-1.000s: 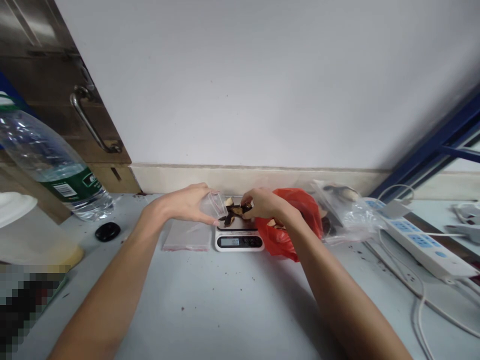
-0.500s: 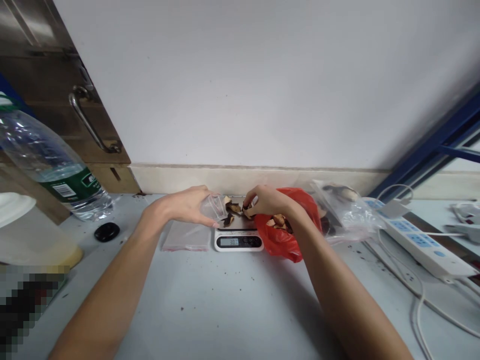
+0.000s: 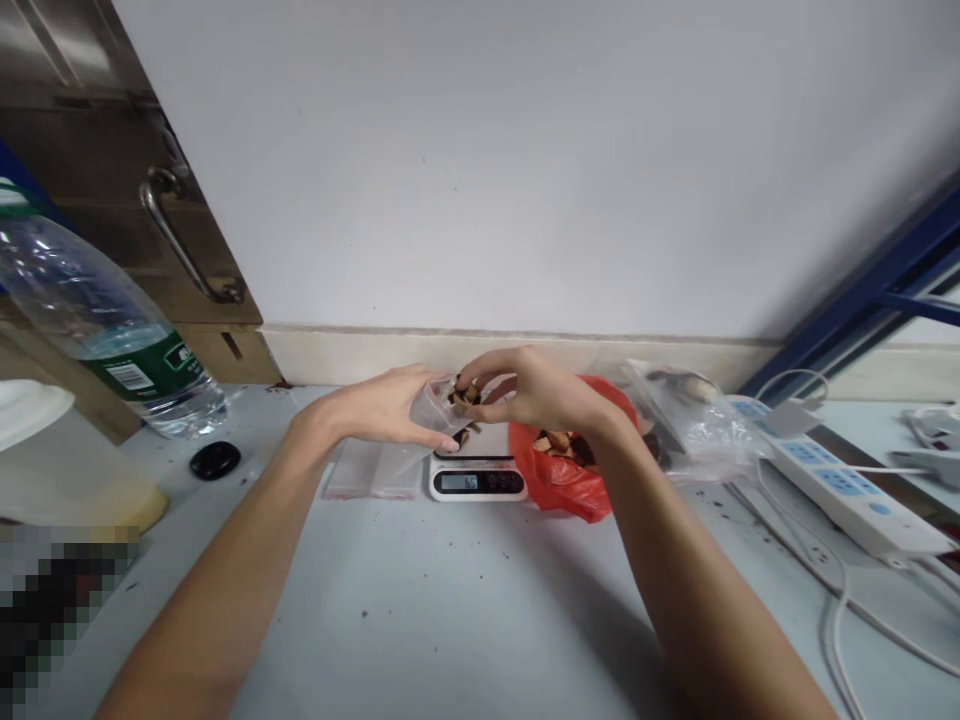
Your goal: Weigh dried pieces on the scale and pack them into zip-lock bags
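Note:
My left hand is closed around a clear plastic bag, its mouth held open toward the right. Pinched in my right hand are dried mushroom slices, brown and cream, right at the bag's mouth. Below both hands sits a small white kitchen scale with a lit display. A few slices still lie on its plate, partly hidden by my hands. Under my right forearm, a red plastic bag stands open with more dried slices inside.
Flat clear bags lie left of the scale. A clear bag of pieces and a white power strip with cables are at right. A water bottle, a black lid and a whitish container stand left.
My right hand has lifted slices from the scale's plate and moved left to the bag's mouth. Fewer slices lie on the plate, and the display reading has dropped.

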{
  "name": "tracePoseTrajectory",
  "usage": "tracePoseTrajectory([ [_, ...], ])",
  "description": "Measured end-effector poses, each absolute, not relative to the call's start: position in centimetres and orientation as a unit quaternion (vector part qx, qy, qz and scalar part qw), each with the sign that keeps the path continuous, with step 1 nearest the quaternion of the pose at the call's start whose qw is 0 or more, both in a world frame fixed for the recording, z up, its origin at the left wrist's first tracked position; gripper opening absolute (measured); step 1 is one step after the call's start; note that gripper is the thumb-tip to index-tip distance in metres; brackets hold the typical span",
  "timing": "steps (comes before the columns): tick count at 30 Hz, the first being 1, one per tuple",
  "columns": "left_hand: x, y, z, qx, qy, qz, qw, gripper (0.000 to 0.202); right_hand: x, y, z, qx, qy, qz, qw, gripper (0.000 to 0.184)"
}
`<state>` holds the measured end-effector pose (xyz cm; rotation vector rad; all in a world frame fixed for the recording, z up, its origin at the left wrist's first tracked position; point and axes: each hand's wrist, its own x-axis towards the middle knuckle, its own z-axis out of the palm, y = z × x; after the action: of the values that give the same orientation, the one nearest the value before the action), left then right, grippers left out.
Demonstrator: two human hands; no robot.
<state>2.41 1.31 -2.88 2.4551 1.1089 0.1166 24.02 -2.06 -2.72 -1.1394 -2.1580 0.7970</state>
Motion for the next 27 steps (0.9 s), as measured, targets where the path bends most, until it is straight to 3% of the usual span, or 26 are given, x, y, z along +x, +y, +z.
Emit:
tracePoseTrajectory([
  [4,2.3,1.0,-2.3,0.884,0.398,0.045,0.241,0.066,22.9,-2.0,-3.2,-0.373,-0.805,0.329,0.323,0.027],
  [10,0.7,1.4,-1.5,0.871,0.446,0.065,0.195,0.091,23.5,-0.7,-4.1,-0.448,-0.780,0.239,0.365,0.022],
  [13,-0.3,1.5,-1.1,0.858,0.478,0.056,0.179,0.098,23.9,-0.1,-5.0,-0.546,-0.761,0.207,0.283,0.023],
  [17,-1.2,1.7,-0.8,0.851,0.496,0.044,0.168,0.104,23.4,0.2,-5.9,-0.604,-0.743,0.230,0.173,0.048],
  [23,-1.6,1.8,-0.8,0.849,0.505,0.026,0.155,0.103,21.1,0.2,-6.5,-0.619,-0.741,0.223,0.131,0.070],
  [27,-1.5,1.8,-1.1,0.854,0.498,0.017,0.151,0.100,19.8,-0.2,-6.5,-0.643,-0.734,0.194,0.098,0.068],
])
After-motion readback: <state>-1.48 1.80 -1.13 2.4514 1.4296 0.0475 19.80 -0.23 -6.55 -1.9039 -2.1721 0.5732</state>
